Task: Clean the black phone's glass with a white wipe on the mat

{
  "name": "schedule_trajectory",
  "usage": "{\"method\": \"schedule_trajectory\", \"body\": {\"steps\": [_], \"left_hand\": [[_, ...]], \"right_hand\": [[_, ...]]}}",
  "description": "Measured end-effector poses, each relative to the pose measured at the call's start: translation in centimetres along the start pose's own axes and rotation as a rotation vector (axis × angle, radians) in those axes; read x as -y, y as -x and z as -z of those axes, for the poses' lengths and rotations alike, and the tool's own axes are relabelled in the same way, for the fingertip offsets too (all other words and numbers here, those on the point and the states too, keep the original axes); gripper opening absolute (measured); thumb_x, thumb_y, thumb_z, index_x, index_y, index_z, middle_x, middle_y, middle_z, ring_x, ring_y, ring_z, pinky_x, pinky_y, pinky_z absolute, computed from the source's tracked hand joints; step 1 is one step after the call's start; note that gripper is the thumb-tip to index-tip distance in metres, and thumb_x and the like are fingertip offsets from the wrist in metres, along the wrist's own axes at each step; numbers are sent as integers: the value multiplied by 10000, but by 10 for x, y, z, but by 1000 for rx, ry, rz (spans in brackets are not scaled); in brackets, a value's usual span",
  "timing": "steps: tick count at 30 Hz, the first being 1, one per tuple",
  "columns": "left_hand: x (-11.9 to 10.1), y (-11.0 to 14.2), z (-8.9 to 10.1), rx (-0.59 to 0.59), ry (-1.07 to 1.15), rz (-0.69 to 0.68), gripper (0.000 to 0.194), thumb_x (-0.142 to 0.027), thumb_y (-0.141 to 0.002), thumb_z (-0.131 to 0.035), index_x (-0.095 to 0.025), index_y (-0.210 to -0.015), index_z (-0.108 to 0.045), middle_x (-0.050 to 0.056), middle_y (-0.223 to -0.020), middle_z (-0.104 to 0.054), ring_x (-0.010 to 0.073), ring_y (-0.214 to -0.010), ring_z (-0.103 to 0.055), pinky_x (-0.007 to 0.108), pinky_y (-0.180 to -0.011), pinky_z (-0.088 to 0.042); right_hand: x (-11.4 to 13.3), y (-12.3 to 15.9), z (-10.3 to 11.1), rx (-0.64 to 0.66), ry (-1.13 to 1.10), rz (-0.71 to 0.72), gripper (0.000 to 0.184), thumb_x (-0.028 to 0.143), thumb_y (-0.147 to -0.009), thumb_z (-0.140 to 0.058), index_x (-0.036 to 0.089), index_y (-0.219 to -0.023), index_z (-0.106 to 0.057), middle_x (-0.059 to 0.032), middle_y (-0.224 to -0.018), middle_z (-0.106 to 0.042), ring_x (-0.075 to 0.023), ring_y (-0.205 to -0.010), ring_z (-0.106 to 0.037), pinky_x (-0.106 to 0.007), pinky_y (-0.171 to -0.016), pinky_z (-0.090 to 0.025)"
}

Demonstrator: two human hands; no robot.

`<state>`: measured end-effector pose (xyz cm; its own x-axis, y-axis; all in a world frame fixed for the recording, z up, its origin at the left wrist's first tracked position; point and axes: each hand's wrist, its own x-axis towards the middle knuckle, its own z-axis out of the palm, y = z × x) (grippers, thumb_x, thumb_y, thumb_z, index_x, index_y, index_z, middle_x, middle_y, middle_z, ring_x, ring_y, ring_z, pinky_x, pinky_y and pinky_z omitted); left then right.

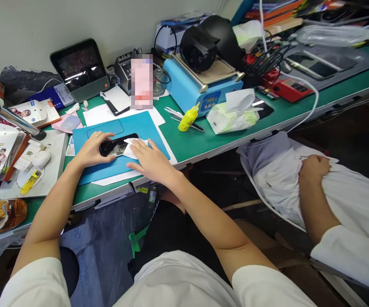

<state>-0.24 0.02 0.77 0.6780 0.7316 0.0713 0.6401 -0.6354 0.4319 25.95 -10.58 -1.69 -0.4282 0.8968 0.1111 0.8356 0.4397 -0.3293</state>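
Left hand [93, 149], half-curled, clasps the phone [109, 147], presumably steadying it. Right hand [150, 160], nearly flat, presses tissue [130, 150] onto it.

Phone [110, 147] partly hidden under white tissue [129, 151]

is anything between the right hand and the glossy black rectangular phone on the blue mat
Yes, a thin white wipe lies between the right hand and the glossy black phone, covering part of its right end.

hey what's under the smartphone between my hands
Below the smartphone is a blue mat, with white paper showing past its edges on the green tabletop. The patch directly beneath is covered, so I can't see it.
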Motion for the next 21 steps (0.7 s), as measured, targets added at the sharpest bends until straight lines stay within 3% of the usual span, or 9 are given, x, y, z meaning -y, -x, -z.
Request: {"method": "schedule_trajectory", "body": {"steps": [4,9,15,18,21], "left_hand": [[1,-1,-2,-13,-9,-9,834,-591,-783,-764,-193,-1483,-549,119,-1244,-664,329,-1159,-604,482,-1070,-485],[0,1,-2,2,7,7,843,-626,-776,-742,-191,-1473,-553,124,-1243,-671,332,-1155,-604,487,-1060,-489],[2,2,-2,-12,19,52,975,-597,-754,-777,-216,-1581,-429,114,-1270,-663,318,-1154,-612,466,-1052,-498],[3,0,-1,-9,18,53,992,-600,-757,-776,-219,-1597,-411,116,-1272,-663,324,-1147,-614,482,-1056,-497],[4,-2,0,-12,0,47,965,-613,-772,-765,-216,-1586,-432,124,-1275,-672,337,-1163,-612,496,-1056,-495]], "right_hand": [[-4,-20,4,19,4,7,745,548,-1114,-442,11,-1630,-438,-224,-1749,-371,-352,-1647,-338,-602,-1362,-211],[6,-42,0,16,16,-91,779,564,-1117,-417,-36,-1614,-435,-274,-1727,-385,-393,-1638,-342,-665,-1345,-187],[13,-13,-8,-69,31,-60,776,602,-1120,-345,19,-1619,-458,-243,-1739,-382,-368,-1642,-343,-657,-1346,-203],[17,5,-7,-64,36,-50,772,604,-1124,-307,38,-1627,-454,-227,-1740,-388,-357,-1643,-344,-658,-1344,-217],[18,6,0,-27,41,-53,775,605,-1126,-293,36,-1630,-448,-229,-1743,-378,-357,-1648,-334,-667,-1340,-223]]}}
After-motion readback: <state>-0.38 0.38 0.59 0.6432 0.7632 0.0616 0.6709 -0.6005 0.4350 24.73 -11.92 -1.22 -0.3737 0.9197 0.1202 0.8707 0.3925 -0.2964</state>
